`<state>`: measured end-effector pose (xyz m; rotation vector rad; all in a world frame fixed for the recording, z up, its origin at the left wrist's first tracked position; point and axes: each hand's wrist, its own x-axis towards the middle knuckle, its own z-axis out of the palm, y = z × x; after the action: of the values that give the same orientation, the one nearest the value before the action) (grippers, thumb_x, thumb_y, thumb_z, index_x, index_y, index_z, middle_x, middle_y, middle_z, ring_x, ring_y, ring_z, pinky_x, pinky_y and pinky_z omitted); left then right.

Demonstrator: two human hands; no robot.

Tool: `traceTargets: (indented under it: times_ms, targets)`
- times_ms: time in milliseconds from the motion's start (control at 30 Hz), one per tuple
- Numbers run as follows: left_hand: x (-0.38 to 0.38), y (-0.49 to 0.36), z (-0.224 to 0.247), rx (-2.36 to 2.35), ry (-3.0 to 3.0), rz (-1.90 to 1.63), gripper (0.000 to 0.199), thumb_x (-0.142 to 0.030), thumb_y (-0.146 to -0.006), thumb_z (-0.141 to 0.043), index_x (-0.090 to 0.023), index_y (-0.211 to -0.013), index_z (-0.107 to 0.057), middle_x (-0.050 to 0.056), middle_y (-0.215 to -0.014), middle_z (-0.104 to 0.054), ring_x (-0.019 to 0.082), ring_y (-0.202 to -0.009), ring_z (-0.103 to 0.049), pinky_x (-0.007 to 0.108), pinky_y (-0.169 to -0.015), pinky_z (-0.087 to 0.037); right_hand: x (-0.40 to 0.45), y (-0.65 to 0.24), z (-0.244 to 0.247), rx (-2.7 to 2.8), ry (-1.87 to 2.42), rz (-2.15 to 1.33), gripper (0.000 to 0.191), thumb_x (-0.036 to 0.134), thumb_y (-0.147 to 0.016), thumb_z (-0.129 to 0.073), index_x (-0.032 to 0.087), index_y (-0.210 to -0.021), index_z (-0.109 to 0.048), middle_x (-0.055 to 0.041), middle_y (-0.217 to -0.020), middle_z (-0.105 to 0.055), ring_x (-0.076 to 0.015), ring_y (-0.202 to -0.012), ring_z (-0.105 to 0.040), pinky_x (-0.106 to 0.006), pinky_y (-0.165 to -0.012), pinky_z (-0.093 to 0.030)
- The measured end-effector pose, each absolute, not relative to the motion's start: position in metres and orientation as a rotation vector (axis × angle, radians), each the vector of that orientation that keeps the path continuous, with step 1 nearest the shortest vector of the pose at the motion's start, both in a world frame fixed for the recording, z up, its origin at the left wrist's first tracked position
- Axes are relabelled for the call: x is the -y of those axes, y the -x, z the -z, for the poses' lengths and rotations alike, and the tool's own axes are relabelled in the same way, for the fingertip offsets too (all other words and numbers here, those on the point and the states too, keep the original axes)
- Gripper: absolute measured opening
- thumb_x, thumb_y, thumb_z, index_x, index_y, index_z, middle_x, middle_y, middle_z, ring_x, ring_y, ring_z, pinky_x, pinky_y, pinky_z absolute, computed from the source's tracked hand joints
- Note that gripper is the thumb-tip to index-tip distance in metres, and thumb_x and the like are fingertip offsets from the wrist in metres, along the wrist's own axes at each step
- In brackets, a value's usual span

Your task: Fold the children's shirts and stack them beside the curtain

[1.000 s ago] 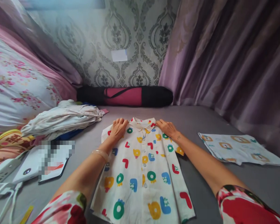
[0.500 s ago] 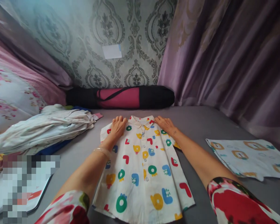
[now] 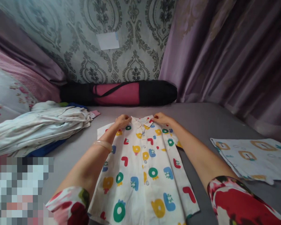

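Note:
A white button-up shirt (image 3: 135,168) with red, yellow, green and blue letter prints lies front side up, its collar away from me. My left hand (image 3: 123,120) pinches the fabric at the left side of the collar, fingers closed. At the collar's right side, my right hand (image 3: 162,118) grips the shirt between thumb and fingers. The short sleeves lie partly under my forearms. A bracelet (image 3: 103,145) circles my left wrist.
A heap of light clothes (image 3: 42,128) lies at the left on the grey sheet (image 3: 196,122). A folded printed cloth (image 3: 253,159) is at the right. A black and pink long bag (image 3: 119,93) rests along the wall. A blurred-out patch covers the lower left.
Both hands have shifted slightly inward at the shoulders and closed on the fabric beside the collar. The camera view has tilted down a little and come closer.

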<state>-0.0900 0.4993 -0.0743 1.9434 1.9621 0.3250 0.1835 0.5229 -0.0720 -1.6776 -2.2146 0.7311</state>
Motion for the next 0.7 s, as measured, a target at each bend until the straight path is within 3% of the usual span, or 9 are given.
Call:
traceTargets:
  times_ms: [100, 200, 333, 433, 533, 700]
  targets:
    - [-0.496, 0.091, 0.085, -1.903, -2.078, -0.512, 0.028, -0.037, -0.090, -0.047, -0.018, -0.098, -0.066, 0.006, -0.096, -0.071, 0.022, -0.091, -0.063, 0.029, -0.076, -0.042, -0.517, -0.181, 0.076, 2.185, 1.661, -0.651, 0.020, 0.036, -0.086, -0.061, 0.017, -0.086, -0.063, -0.0011, -0.082, -0.064, -0.0136, -0.073, -0.054, -0.021, -0.062, -0.038]
    - [-0.489, 0.091, 0.094, -1.946, -2.297, -0.664, 0.025, -0.034, -0.094, -0.043, -0.019, -0.102, -0.061, 0.009, -0.103, -0.069, 0.024, -0.100, -0.060, 0.034, -0.085, -0.039, -0.507, -0.176, 0.081, 2.207, 1.647, -0.448, 0.023, 0.039, -0.092, -0.054, 0.018, -0.098, -0.062, -0.0044, -0.096, -0.067, -0.0167, -0.085, -0.058, -0.023, -0.069, -0.039]
    - [-0.482, 0.089, 0.097, -1.980, -2.419, -0.501, 0.027, -0.032, -0.098, -0.037, -0.017, -0.106, -0.057, 0.012, -0.108, -0.066, 0.028, -0.106, -0.057, 0.040, -0.089, -0.036, -0.502, -0.172, 0.077, 2.296, 1.707, -0.311, 0.029, 0.043, -0.095, -0.048, 0.020, -0.105, -0.063, -0.0103, -0.110, -0.067, -0.0224, -0.097, -0.061, -0.026, -0.075, -0.040]
    - [-0.479, 0.090, 0.092, -2.024, -2.361, -0.371, 0.030, -0.034, -0.099, -0.035, -0.015, -0.110, -0.056, 0.015, -0.111, -0.064, 0.029, -0.108, -0.056, 0.039, -0.087, -0.037, -0.505, -0.186, 0.066, 2.266, 1.826, -0.471, 0.043, 0.057, -0.092, -0.047, 0.020, -0.090, -0.067, -0.0118, -0.096, -0.070, -0.0251, -0.089, -0.064, -0.028, -0.070, -0.041]
    - [-0.474, 0.090, 0.085, -2.110, -2.357, -0.305, 0.035, -0.033, -0.096, -0.039, -0.012, -0.122, -0.051, 0.019, -0.121, -0.058, 0.032, -0.111, -0.052, 0.041, -0.088, -0.037, -0.501, -0.221, 0.055, 2.060, 1.944, -0.805, 0.058, 0.069, -0.088, -0.045, 0.018, -0.066, -0.065, -0.0102, -0.069, -0.066, -0.0215, -0.066, -0.062, -0.029, -0.063, -0.042]
    - [-0.458, 0.062, 0.073, -2.020, -2.530, -0.494, 0.040, -0.028, -0.095, -0.038, -0.014, -0.131, -0.046, 0.018, -0.125, -0.054, 0.032, -0.112, -0.048, 0.044, -0.090, -0.037, -0.471, -0.280, 0.054, 1.678, 1.939, -1.124, 0.046, 0.056, -0.084, -0.061, 0.018, -0.058, -0.063, -0.0003, -0.048, -0.049, -0.0115, -0.045, -0.045, -0.027, -0.053, -0.043]
